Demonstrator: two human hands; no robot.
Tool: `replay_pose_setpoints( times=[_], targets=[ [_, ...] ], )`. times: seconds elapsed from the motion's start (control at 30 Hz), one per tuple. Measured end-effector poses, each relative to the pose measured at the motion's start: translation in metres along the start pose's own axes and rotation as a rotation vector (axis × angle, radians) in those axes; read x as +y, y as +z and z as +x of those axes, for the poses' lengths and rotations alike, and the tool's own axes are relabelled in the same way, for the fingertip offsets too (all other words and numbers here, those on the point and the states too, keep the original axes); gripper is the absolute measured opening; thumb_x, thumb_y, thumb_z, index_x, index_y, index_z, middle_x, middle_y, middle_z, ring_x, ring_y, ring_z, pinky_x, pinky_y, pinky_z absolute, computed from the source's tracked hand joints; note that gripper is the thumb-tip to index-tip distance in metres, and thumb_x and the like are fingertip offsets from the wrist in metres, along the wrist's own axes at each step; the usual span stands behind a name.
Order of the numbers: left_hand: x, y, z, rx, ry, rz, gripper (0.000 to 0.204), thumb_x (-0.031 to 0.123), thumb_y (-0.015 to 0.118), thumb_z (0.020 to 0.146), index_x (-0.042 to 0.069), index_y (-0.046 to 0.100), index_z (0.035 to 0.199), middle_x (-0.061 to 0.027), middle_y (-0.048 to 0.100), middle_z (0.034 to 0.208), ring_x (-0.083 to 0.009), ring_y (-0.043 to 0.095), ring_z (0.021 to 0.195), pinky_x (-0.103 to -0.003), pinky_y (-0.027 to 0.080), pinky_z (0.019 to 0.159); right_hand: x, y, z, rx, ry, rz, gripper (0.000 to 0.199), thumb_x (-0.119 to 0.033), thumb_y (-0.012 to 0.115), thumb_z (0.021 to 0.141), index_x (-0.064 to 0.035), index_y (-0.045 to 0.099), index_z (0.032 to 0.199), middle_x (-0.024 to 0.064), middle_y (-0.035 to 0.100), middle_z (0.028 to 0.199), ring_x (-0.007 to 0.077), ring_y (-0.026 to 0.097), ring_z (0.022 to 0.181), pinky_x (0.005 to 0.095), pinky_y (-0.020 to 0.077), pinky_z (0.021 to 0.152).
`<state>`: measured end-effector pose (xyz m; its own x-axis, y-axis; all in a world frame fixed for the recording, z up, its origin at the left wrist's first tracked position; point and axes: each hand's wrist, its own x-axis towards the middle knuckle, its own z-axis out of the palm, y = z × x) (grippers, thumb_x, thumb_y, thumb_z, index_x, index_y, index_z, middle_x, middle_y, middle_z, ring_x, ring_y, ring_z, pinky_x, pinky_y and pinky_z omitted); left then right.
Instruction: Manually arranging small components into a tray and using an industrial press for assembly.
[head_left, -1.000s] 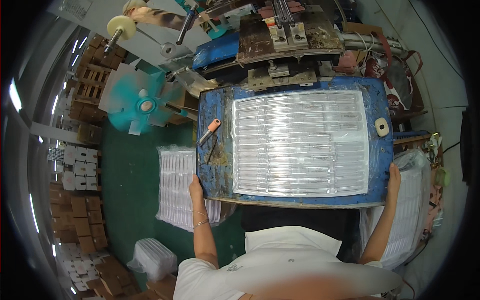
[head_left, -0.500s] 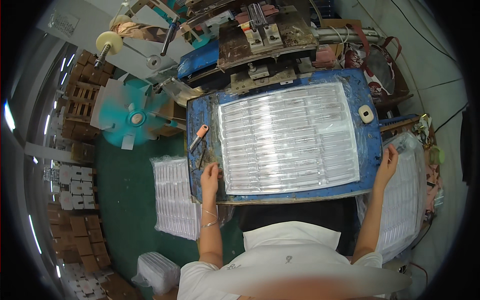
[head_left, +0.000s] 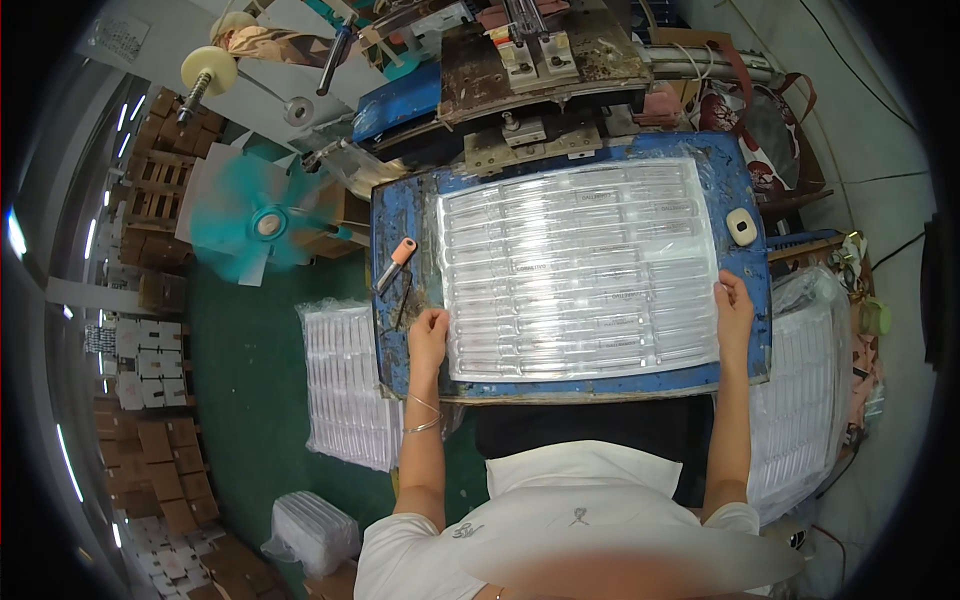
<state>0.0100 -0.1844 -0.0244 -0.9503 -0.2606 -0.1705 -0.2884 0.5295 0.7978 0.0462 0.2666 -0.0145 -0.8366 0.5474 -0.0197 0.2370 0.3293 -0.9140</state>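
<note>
A wide clear plastic tray (head_left: 560, 300), with rows of long narrow compartments and a pale rim, lies flat on the blue worktable (head_left: 750, 330). At its left edge my left hand (head_left: 428, 338) is closed, fingertips pinched on the rim. My right hand (head_left: 736, 310) pinches the opposite edge, its fingers curled at the border. Left of the tray lies a tool with an orange handle (head_left: 403, 251) and a metal shaft, beside a thin dark rod (head_left: 403, 302). A small cream-coloured device (head_left: 741, 227) sits to the tray's right.
Behind the table stands a machine with a worn brown plate (head_left: 600, 75). A turquoise fan (head_left: 266, 223) spins at the left. Wrapped stacks of similar trays flank me, a left stack (head_left: 345, 390) and a right stack (head_left: 795, 400). Cardboard boxes (head_left: 165, 470) line the far left.
My right hand has come inward from beyond the table's right side to the tray's edge. My left hand has shifted slightly up along the left rim.
</note>
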Motion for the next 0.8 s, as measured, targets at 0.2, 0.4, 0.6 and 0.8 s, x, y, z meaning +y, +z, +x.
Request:
replay_pose_setpoints(
  times=[0.2,0.4,0.6,0.8],
  targets=[
    [0.003,0.007,0.011,0.081,0.075,0.053,0.017,0.015,0.052,0.082,-0.001,0.056,0.08,-0.0029,0.051,0.062,-0.0096,0.045,0.055,-0.024,0.037,0.051,-0.003,0.007,0.014,-0.011,0.0,0.026,0.02,-0.008,0.053,0.081,0.0011,0.056,0.098,0.0041,0.057,0.078,0.0095,0.05,0.07,0.022,0.041,0.064],
    [0.003,0.006,0.011,0.039,0.054,-0.004,0.014,0.013,0.051,0.082,-0.001,0.054,0.08,0.0013,0.047,0.061,-0.0063,0.04,0.055,-0.021,0.034,0.05,-0.006,0.011,0.018,-0.011,-0.007,0.027,0.02,-0.007,0.053,0.081,0.0016,0.056,0.098,0.0037,0.058,0.079,0.0086,0.051,0.071,0.0208,0.0411,0.065],
    [0.015,0.005,0.011,0.076,0.136,0.177,0.015,0.015,0.051,0.081,0.001,0.056,0.081,-0.0117,0.056,0.065,-0.0237,0.054,0.06,-0.031,0.042,0.057,-0.002,0.005,0.022,-0.051,0.041,0.1,0.021,-0.007,0.054,0.08,0.0017,0.055,0.099,0.0039,0.059,0.08,0.0079,0.051,0.073,0.02,0.0416,0.066],
    [0.067,0.007,0.009,0.407,0.246,0.319,0.022,0.013,0.054,0.08,0.003,0.052,0.099,-0.0128,0.057,0.088,-0.0237,0.056,0.069,-0.033,0.044,0.061,-0.042,-0.019,0.018,-0.171,-0.127,-0.197,0.025,-0.008,0.054,0.079,-0.001,0.054,0.103,0.0085,0.057,0.087,0.0152,0.055,0.073,0.0251,0.0436,0.067]
  ],
)
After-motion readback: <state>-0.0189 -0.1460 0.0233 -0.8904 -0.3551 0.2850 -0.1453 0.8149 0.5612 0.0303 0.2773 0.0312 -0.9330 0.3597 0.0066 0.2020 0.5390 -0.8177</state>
